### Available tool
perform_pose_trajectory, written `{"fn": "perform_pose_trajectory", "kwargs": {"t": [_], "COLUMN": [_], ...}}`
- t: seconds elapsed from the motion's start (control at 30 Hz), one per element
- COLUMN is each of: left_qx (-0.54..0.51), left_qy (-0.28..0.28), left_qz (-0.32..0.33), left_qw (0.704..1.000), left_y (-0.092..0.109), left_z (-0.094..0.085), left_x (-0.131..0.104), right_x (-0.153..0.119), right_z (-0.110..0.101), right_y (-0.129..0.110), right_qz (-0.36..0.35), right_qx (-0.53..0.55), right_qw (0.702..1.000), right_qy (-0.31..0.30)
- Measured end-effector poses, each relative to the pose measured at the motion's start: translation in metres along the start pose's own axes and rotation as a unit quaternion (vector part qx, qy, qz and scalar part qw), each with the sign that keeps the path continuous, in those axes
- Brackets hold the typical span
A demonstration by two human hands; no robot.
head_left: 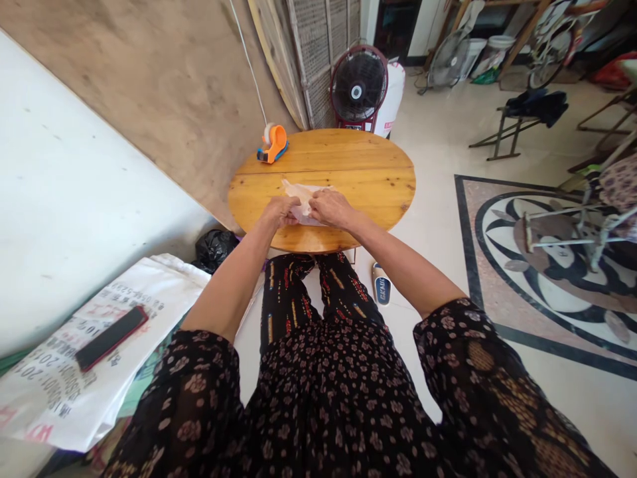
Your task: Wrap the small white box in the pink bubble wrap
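A thin, crumpled, translucent plastic bag (304,192) lies over the near middle of the round wooden table (368,156). My left hand (283,211) is closed on its left side, fingers curled toward the middle. On its right side, my right hand (329,207) pinches the plastic, close to the left hand but apart from it. Whether anything is inside the bag is too small to tell. An orange tape dispenser (273,143) with a roll of tape stands at the table's back left edge.
Behind the table stands a dark red fan (357,89) beside a white sack (393,99). A phone (112,337) rests on white printed sacks (164,285) at the left. A slipper (381,285) is on the floor, and a folding stool (507,136) stands at the right.
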State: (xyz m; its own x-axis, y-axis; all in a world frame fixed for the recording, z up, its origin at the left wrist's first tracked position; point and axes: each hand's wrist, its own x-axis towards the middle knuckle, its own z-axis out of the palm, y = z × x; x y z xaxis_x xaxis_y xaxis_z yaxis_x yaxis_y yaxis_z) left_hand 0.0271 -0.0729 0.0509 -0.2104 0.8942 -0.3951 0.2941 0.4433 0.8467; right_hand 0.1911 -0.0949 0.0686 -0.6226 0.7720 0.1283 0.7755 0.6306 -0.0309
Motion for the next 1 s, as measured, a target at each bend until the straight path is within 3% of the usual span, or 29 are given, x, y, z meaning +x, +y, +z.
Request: {"fn": "perform_pose_trajectory", "kwargs": {"t": [0.23,0.67,1.0], "left_qx": [0.013,0.086,0.067], "left_qy": [-0.006,0.061,0.020], "left_qz": [-0.043,-0.021,-0.053], "left_qw": [0.999,0.994,0.996], "left_y": [-0.005,-0.010,-0.012], "left_z": [-0.004,-0.004,-0.018], "left_x": [0.010,0.016,0.010], "right_x": [-0.001,0.000,0.000], "right_z": [-0.002,-0.001,-0.002], "right_y": [0.000,-0.001,0.001], "right_qz": [0.000,-0.005,-0.007], "right_qx": [-0.005,-0.004,-0.008], "right_qw": [1.000,1.000,1.000], "right_qy": [-0.001,0.003,0.008]}}
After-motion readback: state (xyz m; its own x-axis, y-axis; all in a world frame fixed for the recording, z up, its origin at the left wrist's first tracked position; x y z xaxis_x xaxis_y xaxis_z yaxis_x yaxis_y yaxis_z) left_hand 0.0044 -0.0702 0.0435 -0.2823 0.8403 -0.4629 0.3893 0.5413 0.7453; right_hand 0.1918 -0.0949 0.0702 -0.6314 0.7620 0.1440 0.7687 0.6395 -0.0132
